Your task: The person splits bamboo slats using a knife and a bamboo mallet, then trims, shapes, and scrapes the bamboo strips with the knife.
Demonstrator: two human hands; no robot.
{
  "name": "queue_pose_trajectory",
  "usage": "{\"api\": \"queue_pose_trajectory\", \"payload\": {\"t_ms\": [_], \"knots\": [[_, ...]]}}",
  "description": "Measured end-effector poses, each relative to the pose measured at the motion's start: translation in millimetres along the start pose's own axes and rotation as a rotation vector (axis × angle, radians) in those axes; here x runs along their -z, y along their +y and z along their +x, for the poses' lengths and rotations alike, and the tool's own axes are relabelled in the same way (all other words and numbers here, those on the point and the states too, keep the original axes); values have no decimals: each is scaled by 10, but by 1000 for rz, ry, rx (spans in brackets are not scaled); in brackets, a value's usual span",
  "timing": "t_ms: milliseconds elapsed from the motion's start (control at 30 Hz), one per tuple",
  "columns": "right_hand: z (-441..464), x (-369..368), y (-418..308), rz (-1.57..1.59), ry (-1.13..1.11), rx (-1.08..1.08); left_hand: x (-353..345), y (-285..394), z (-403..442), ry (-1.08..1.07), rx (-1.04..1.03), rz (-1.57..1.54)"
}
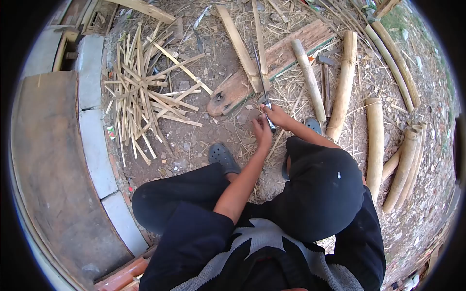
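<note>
A long, thin-bladed knife [262, 77] points away from me, its blade passing over split bamboo strips. My right hand [277, 117] is closed on it near the handle. Just to the left, my left hand [262, 132] is close against the handle with its fingers curled together; what they pinch is too small to make out. Beyond my hands, a weathered wooden plank [227, 99] lies on the ground, with a wide split bamboo piece [239, 48] resting across it.
A pile of thin bamboo strips [141, 89] lies at the left. Bamboo poles [345, 82] and a hammer [325, 61] lie to the right, with more poles [405, 160] farther right. Pale blocks [94, 145] edge the left side. My shoe [222, 156] is near the plank.
</note>
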State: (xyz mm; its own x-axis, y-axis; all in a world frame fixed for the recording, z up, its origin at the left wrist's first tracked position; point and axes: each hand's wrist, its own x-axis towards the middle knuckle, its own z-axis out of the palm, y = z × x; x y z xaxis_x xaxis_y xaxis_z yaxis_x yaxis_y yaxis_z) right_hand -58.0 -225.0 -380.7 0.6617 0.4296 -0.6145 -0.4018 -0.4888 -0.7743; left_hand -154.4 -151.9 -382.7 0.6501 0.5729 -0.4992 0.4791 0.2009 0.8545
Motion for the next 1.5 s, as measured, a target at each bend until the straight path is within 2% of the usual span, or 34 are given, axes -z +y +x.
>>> {"api": "queue_pose_trajectory", "payload": {"t_ms": [67,200,300,367,500,600,700,800,900,1000,1100,1133,1233,1367,1467,1500], "knots": [[-17,-18,-6,104,-11,-9,-112,328,-298,23,187,-147],[97,-32,92,197,-65,-99,-107,310,-331,-200,364,-164],[115,48,83,-5,-55,-76,-157,448,-418,-123,360,-146],[-14,136,-87,-158,-40,-62,-140,54,-162,-180,296,-10],[-12,109,-113,-272,6,-56,-103,171,-98,-221,256,408],[16,85,-56,-372,54,12,-10,238,-70,-208,-25,826],[35,35,-49,-450,153,0,52,127,178,-291,-66,756],[-106,128,-309,-363,59,-48,-42,-34,224,-260,40,257],[33,105,-149,-335,62,69,-131,636,-130,-203,137,316],[38,170,-108,-334,63,134,-194,327,15,-167,-49,128],[4,274,-114,-377,72,167,-321,295,1,-351,158,-157],[-34,337,-182,-366,14,120,-404,295,-3,-263,155,-75],[-132,499,-357,-279,-101,52,-482,440,-106,-234,171,-13],[-5,482,-113,-232,1,53,-509,416,-78,-318,190,-155],[-159,495,-267,-175,9,57,-427,-78,208,-243,121,66],[-180,500,-291,-169,10,58,-354,46,195,-193,80,206]]}}
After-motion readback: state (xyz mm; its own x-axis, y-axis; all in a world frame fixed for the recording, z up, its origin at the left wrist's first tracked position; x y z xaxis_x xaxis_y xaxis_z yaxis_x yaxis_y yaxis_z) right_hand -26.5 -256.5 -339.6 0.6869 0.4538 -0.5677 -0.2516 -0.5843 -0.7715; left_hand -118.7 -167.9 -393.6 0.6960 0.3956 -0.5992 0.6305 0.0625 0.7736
